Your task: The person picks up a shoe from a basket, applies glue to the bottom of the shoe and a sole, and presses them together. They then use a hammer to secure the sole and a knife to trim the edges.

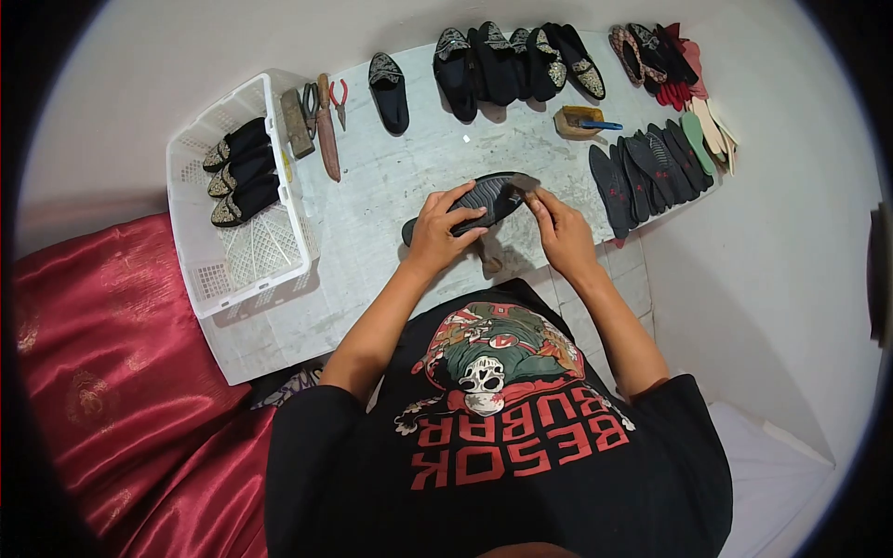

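My left hand grips a black shoe that lies sole up near the front of the table, its fingers and thumb across the ridged sole. My right hand is closed in a pinch at the shoe's right end, on a small flat greyish-brown piece that touches the sole there. What this piece is made of I cannot make out. Just below the shoe, the end of a brown wooden-looking object shows; the rest of it is hidden.
A white plastic basket with several decorated shoes stands at left. Beside it lie red-handled pliers, scissors and a brown sheath-like tool. Finished-looking shoes line the back. Black soles and a yellowish container with a blue-handled brush are right.
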The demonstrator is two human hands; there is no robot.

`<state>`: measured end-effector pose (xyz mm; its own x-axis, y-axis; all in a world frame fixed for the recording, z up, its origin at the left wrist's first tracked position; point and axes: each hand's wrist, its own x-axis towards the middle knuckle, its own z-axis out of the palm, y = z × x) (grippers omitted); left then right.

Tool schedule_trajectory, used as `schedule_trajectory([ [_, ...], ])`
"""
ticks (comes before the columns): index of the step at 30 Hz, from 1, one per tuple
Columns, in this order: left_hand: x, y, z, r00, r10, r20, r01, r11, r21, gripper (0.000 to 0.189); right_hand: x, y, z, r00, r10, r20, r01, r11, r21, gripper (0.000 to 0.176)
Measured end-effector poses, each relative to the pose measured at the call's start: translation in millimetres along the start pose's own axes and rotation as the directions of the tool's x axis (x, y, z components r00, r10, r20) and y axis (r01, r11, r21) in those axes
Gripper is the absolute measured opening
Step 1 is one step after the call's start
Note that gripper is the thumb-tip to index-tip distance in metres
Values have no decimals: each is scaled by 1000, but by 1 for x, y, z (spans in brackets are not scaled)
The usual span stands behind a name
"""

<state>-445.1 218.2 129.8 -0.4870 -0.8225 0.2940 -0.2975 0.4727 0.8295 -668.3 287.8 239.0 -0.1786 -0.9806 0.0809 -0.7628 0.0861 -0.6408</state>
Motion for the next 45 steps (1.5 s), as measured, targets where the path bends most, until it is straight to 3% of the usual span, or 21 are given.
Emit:
schedule_trajectory([
  [3, 1, -1, 0, 999, 33, -12, -33, 999, 22, 38, 1, 2, -5, 994, 84, 70, -88, 994, 68, 32],
  [9, 2, 2, -1, 1000, -4, 0, 4, 1000, -14, 37, -10, 2, -8, 998, 22, 52, -27, 996, 87, 29],
  [14, 4, 0, 0, 1000, 6, -29, -5, 1000, 17, 36, -17, 23, 7, 989, 32, 141, -33, 999, 11, 27],
  [19, 5, 9, -1, 1000, -3, -8, 4, 999, 46, 34, -21, 35, 4, 966, -21, 256, 7, 998, 55, 28],
  [20, 4, 14, 0, 1000, -6, -17, 7, 999, 53, 34, -20, 31, 2, 957, -11, 290, -6, 998, 58, 27],
  [22, 0, 38, 0, 995, 4, -100, 23, 963, 269, 33, -13, 23, 0, 939, 19, 343, -40, 998, 54, 25],
  [23, -5, 48, 4, 982, -34, -185, 89, 951, 297, 34, -10, 21, -1, 923, 52, 381, -64, 998, 19, 26],
  [25, -16, 42, 17, 977, -71, -199, 128, 949, 288, 35, -1, 15, -6, 898, 79, 433, -81, 997, -15, 28],
  [28, -29, 32, 34, 966, -69, -251, 150, 934, 323, 39, 28, 4, -17, 915, 155, 373, -192, 979, 63, 35],
  [30, -32, 28, 42, 946, 21, -322, 115, 911, 396, 39, 51, 6, -26, 921, 64, 385, -129, 981, 146, 39],
  [32, -34, 26, 48, 938, 21, -346, 124, 911, 393, 39, 77, -3, -29, 920, 4, 392, -64, 988, 142, 35],
  [34, -35, 27, 48, 936, 16, -352, 143, 895, 423, 38, 101, -17, -29, 872, -184, 454, 132, 981, 145, 32],
  [36, -35, 31, 48, 934, -2, -357, 165, 889, 428, 37, 118, -22, -18, 838, -221, 498, 169, 974, 148, 31],
  [38, -35, 33, 50, 934, -17, -357, 182, 883, 433, 37, 128, -8, 7, 698, -345, 628, 363, 926, 106, 31],
  [39, -34, 31, 51, 931, -23, -364, 179, 898, 402, 36, 131, -14, 8, 637, -338, 693, 397, 914, 81, 30],
  [42, -32, 23, 50, 926, -43, -375, 179, 925, 335, 35, 132, -23, 10, 657, -389, 646, 406, 904, 132, 31],
  [45, -35, 23, 52, 921, -58, -385, 184, 936, 299, 35, 134, -33, 6, 601, -423, 678, 463, 876, 136, 32],
])
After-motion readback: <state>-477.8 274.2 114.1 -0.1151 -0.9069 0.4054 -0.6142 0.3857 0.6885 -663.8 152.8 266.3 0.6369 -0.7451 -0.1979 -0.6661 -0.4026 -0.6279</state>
